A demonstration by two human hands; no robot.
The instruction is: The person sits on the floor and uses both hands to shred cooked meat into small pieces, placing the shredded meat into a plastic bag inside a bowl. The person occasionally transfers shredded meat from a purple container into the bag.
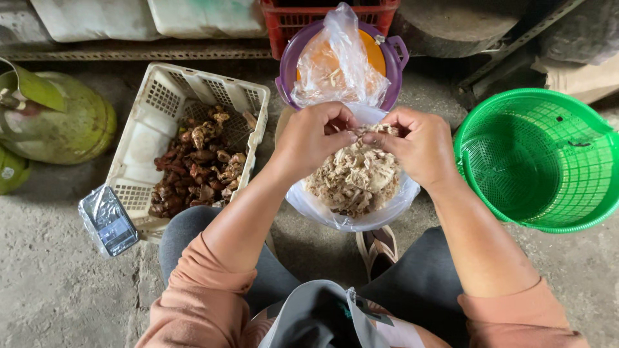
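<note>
Both hands [367, 138] seemingly pinching shreds [353, 177] below.

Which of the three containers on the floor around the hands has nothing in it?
The round green basket on the right. The white crate holds brown roots, and the purple tub holds a plastic bag.

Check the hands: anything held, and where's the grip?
Both hands, left hand and right hand, pinch one small pale shred between fingertips, each at its own end, above the bag of pale shreds.

concrete floor [51, 290], white crate [161, 96], green basket [548, 161]
</note>
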